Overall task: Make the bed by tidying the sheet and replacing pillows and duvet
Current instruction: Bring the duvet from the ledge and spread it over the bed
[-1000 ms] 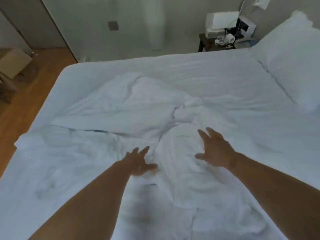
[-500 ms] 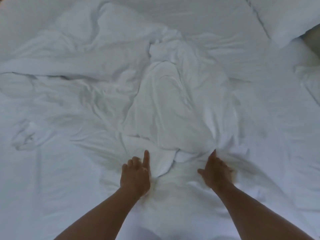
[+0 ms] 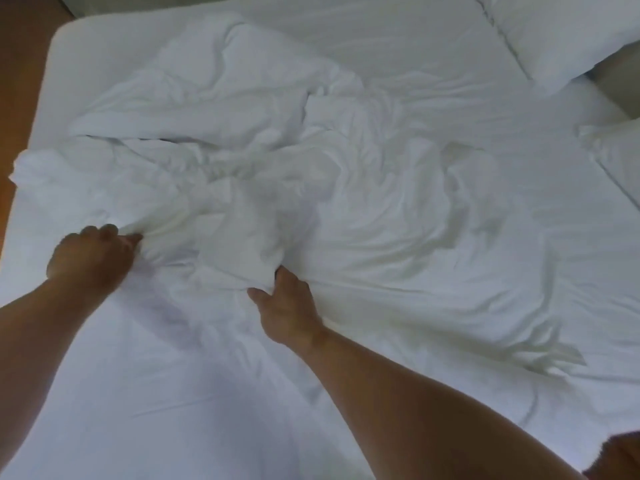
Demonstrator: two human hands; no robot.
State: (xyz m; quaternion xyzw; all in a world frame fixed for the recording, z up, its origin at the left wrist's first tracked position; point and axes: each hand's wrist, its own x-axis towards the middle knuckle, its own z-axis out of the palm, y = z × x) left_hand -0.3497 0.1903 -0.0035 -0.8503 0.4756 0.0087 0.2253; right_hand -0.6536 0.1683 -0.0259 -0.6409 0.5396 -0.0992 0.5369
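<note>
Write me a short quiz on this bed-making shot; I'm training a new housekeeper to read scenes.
1. True or false: the left hand lies flat and open on the crumpled white fabric bedding.
2. The large white fabric pillow lies: A) on the bed, at the view's top right; B) on a chair; C) under the left hand.
3. Fill in: counting the right hand, ___ hands grip the bedding.
Key: 1 false, its fingers curl into the bedding; 2 A; 3 two.
</note>
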